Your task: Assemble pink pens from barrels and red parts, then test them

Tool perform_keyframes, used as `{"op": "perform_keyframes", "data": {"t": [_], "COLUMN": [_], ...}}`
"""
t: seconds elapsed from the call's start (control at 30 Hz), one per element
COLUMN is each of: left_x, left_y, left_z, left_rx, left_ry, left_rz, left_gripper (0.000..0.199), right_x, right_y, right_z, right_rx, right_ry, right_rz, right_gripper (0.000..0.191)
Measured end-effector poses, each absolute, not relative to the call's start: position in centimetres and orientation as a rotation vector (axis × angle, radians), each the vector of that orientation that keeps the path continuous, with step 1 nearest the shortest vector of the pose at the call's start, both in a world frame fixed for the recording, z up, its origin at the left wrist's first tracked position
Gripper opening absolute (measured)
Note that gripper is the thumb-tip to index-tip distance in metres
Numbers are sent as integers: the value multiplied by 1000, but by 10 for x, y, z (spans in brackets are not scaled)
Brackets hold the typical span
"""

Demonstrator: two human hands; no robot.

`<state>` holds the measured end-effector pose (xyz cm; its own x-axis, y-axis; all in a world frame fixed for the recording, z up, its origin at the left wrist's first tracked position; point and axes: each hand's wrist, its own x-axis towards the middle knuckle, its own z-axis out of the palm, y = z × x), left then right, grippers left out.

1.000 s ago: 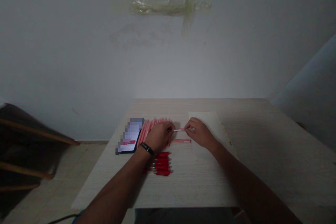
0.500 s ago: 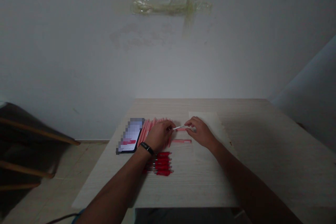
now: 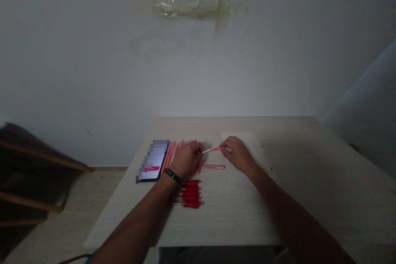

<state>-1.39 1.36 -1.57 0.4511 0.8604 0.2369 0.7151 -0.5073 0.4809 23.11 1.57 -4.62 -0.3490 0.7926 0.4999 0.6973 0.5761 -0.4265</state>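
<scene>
Pink pen barrel with a thin white rod poking from its left end hangs in the air above the desk, spanning the gap between the two hands. The pale wood-grain desk stands against a grey wall that carries a patch of clear tape, and a tiled floor shows past the desk's left edge, where a dark chair with wooden rails sits. Toward the far right of the desk lies a white sheet of paper, and a smartphone with a pixelated screen lies left of centre. Right of the phone, a fan of pink pen barrels lies close together, partly under the left hand, which wears a black wristband. The hands stay apart: the right hand rests on the near end of the paper and pinches the barrel's pink end, while the white tip reaches the left hand's fingers, though whether they grip it I cannot tell. A single pink pen barrel lies just below the held one, and a stack of red pen parts sits nearer the desk's front edge.
</scene>
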Motion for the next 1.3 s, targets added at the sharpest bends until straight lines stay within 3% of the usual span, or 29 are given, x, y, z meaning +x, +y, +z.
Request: {"op": "perform_keyframes", "data": {"t": [1.3], "left_x": [-15], "left_y": [15], "left_z": [-17], "left_rx": [2433], "left_ry": [1390], "left_rz": [612], "left_gripper": [19], "right_x": [246], "right_y": [11], "right_z": [-33], "right_rx": [-1147], "right_ry": [-2110], "right_rz": [108], "right_gripper": [9]}}
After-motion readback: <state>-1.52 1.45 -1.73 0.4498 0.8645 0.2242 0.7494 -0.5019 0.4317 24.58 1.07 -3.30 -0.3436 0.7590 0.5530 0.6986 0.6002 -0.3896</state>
